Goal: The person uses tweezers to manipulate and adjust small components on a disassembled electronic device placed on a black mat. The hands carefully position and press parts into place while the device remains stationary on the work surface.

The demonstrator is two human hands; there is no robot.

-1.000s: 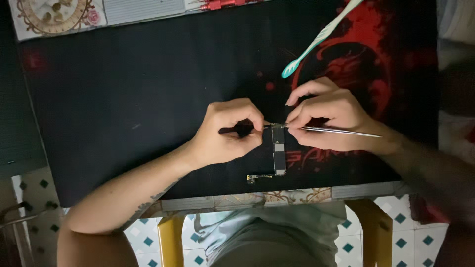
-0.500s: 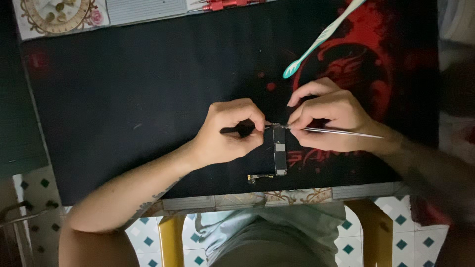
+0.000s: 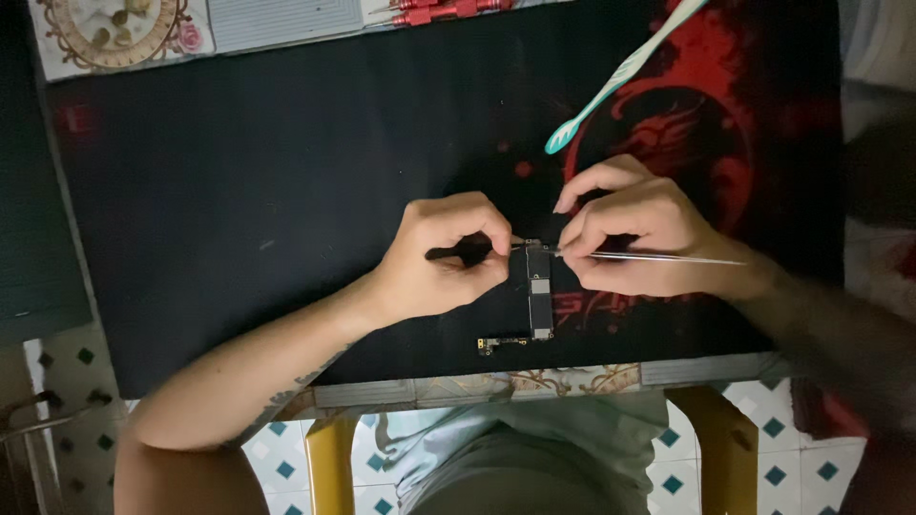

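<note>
Nothing much has shifted since the earlier frames: both hands stay at the top end of the circuit board (image 3: 539, 291). Left hand (image 3: 447, 253) is curled closed, pinching a dark slim tool (image 3: 456, 253) toward the board's top. Right hand (image 3: 634, 229) pinches metal tweezers (image 3: 658, 257), tips at the board's upper edge. Board lies lengthwise on the black mat (image 3: 239, 172), near its front edge. Teal toothbrush (image 3: 620, 76) lies well apart, up right.

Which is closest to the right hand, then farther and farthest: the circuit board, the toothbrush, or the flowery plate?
From the right hand:
1. Circuit board, just left of its fingertips.
2. Toothbrush, above it on the mat.
3. Flowery plate, far top-left corner.
</note>
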